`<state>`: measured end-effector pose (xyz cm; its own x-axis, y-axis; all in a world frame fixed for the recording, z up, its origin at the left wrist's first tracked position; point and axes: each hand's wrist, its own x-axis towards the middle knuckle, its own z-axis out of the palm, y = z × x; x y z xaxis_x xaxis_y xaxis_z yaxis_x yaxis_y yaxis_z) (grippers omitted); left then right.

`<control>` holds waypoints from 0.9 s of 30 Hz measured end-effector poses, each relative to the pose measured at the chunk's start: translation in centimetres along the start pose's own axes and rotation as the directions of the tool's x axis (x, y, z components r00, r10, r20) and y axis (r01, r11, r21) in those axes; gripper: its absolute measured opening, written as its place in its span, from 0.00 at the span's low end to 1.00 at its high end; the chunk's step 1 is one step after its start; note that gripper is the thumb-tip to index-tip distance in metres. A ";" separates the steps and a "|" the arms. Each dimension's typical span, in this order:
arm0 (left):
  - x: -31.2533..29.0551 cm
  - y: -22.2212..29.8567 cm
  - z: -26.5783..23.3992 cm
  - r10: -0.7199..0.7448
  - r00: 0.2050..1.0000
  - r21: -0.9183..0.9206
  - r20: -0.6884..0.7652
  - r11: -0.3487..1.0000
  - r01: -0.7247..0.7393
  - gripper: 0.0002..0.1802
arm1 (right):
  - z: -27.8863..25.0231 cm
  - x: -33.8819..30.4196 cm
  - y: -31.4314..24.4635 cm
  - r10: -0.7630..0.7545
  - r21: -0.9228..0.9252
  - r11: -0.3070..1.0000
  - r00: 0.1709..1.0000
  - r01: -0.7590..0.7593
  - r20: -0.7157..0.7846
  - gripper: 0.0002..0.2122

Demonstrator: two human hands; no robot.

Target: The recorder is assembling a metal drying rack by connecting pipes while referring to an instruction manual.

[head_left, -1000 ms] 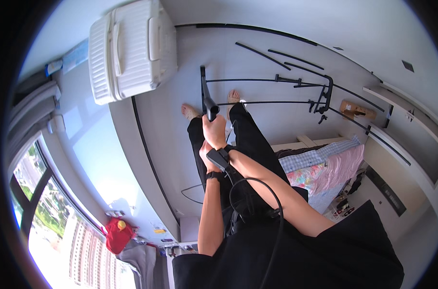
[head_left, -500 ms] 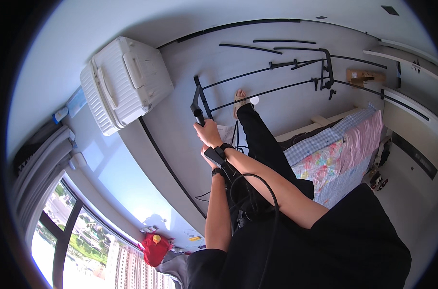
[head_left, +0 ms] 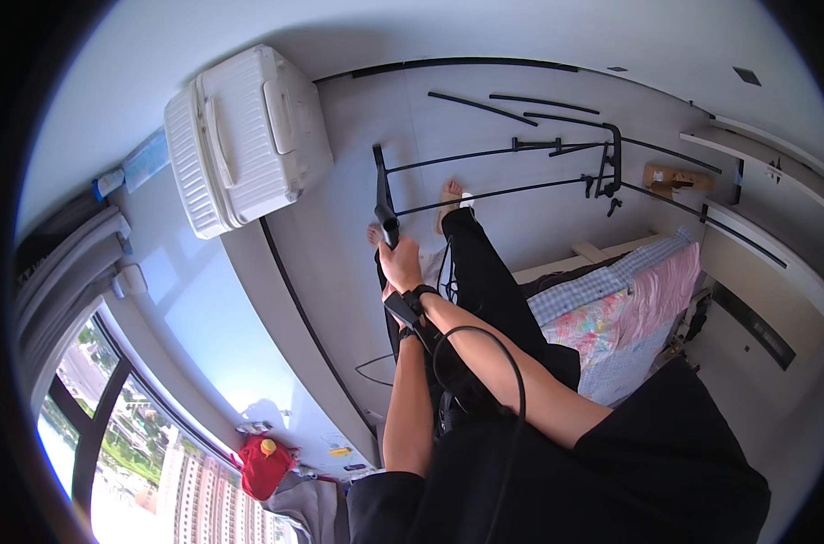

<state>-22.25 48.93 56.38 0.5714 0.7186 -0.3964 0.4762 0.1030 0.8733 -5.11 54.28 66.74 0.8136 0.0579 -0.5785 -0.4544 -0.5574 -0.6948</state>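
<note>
My right hand [head_left: 400,264] is wrapped round a thick black metal tube [head_left: 387,220] that rises toward me from the near end of a black metal frame [head_left: 484,192] on the floor. Just below it, my left hand [head_left: 391,297] is closed round the lower part of the same tube, partly hidden by my right wrist and a small black box [head_left: 404,311] strapped there. The frame has two long parallel rails and a bent black end piece [head_left: 617,156] at its far end.
Loose black rods [head_left: 482,108] lie beyond the frame. A white suitcase [head_left: 248,136] stands at left, a bed with a floral cover [head_left: 593,317] at right, and an open cardboard box [head_left: 679,179] farther off. My sandalled foot [head_left: 449,201] is beside a rail. A black cable [head_left: 502,340] loops over my right forearm.
My hands and the tube have shifted slightly down and right in the picture, the tube now more upright. My view has tilted a little, and my left foot has come into sight.
</note>
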 end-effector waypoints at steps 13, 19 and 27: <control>0.3 1.1 1.1 -0.024 1.000 0.000 -0.012 1.000 0.024 0.10 | 0.1 0.0 -0.1 0.018 -0.052 0.998 0.999 -0.020 -0.041 0.15; 0.5 1.3 -0.1 -0.005 1.000 0.011 0.009 1.000 0.005 0.11 | 0.7 -0.5 0.4 -0.045 -0.022 0.999 0.997 0.043 -0.062 0.17; 0.9 -0.3 -0.6 0.059 0.994 0.021 0.088 0.998 -0.061 0.11 | 0.1 0.1 -0.1 -0.003 0.023 1.000 0.997 0.005 -0.073 0.17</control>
<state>-22.23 49.96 55.93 0.6553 0.6600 -0.3674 0.4542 0.0444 0.8898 -4.99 54.39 66.71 0.8395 -0.0013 -0.5433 -0.4585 -0.5381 -0.7072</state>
